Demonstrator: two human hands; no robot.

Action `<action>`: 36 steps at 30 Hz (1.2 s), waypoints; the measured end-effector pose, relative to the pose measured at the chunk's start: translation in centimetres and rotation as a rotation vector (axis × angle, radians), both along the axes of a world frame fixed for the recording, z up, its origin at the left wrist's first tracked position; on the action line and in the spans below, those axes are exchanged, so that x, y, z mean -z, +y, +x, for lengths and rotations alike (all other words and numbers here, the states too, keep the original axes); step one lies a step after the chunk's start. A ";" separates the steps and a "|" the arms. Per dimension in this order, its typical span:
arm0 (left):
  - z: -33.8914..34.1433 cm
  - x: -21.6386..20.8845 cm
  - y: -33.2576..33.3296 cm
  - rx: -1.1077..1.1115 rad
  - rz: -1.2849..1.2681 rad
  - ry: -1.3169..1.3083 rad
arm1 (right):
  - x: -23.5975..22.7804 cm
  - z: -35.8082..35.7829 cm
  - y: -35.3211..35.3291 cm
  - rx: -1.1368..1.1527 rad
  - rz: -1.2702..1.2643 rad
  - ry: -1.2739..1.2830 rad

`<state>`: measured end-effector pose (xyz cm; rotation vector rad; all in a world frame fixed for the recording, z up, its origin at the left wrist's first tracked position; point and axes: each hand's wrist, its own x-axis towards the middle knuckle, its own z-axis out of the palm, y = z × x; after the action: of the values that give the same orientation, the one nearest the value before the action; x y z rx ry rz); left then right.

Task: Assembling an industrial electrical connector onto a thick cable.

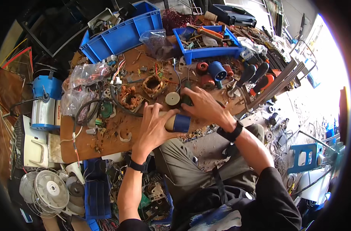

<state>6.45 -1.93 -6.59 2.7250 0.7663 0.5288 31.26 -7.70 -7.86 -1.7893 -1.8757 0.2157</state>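
Note:
My left hand [151, 124] curls around a blue and cream cylindrical housing [180, 123] at the table's near edge. Just right of it, the fingers of my right hand [207, 106] close on what looks like a dark green screwdriver [186, 85], partly hidden by the hand. A round cream disc [172, 99] with a small centre hole sits between my hands, on the far side of the housing. Beyond it stands a motor stator [154, 85] with copper windings. Another bundle of copper windings [129, 97] lies to the left, amid debris.
Blue crates [123, 36] and a blue tray of tools [210, 52] line the back. Red and blue motor parts [217, 71] and large-handled tools [246, 75] lie at right. Plastic bags [83, 79] and black cables [89, 104] occupy the left. A fan [51, 188] stands below left.

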 end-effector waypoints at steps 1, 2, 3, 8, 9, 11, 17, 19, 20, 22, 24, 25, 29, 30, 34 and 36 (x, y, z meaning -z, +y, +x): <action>0.0 0.1 0.0 0.003 0.044 -0.016 | 0.3 0.1 0.3 0.013 -0.007 -0.008; 0.1 0.2 -0.1 -0.005 0.052 -0.016 | 0.5 0.0 0.4 0.028 -0.009 -0.015; 0.2 0.3 -0.1 -0.024 0.081 -0.003 | 0.7 0.0 0.5 0.031 0.003 -0.015; 1.1 0.2 -1.2 -0.038 0.252 0.058 | -0.7 0.2 -0.9 0.178 0.138 0.091; 1.3 0.4 -1.6 -0.025 0.264 0.061 | -1.2 0.4 -1.6 0.261 0.103 0.159; 1.6 0.8 -2.1 -0.013 0.213 0.009 | -2.0 0.9 -4.6 0.273 0.193 0.275; 1.9 1.9 -1.6 0.011 0.243 0.008 | -2.5 2.8 -14.9 0.245 0.132 0.686; 1.8 1.8 -1.5 0.038 0.225 -0.003 | -2.3 3.7 -17.6 0.260 0.039 0.703; 1.5 1.6 -1.5 0.048 0.203 0.002 | -2.0 4.0 -18.3 0.218 0.105 0.713; 1.1 1.1 -1.6 0.062 0.155 0.008 | -1.5 4.9 -20.1 0.162 0.100 0.761; 0.4 0.3 -1.5 0.070 0.067 -0.044 | -0.7 5.4 -20.6 0.082 0.132 0.787; 0.2 -0.1 -1.4 0.070 0.025 -0.074 | -0.2 5.7 -20.5 0.032 0.187 0.773; -0.2 -0.9 -1.1 0.003 -0.054 -0.075 | 0.4 5.7 -20.3 -0.080 0.311 0.806; -0.1 -1.0 -1.2 -0.021 -0.088 -0.062 | 0.3 5.5 -20.2 -0.094 0.335 0.834; -0.1 -1.5 -1.1 -0.031 -0.145 -0.109 | -0.4 4.4 -19.8 -0.135 0.383 0.851; -0.3 -1.9 -0.8 -0.031 -0.206 -0.143 | -0.6 3.9 -19.5 -0.153 0.389 0.824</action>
<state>6.19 -2.69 -4.74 2.4609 0.7814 0.6079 35.16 -27.24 -7.29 -1.0524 -1.3260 0.5130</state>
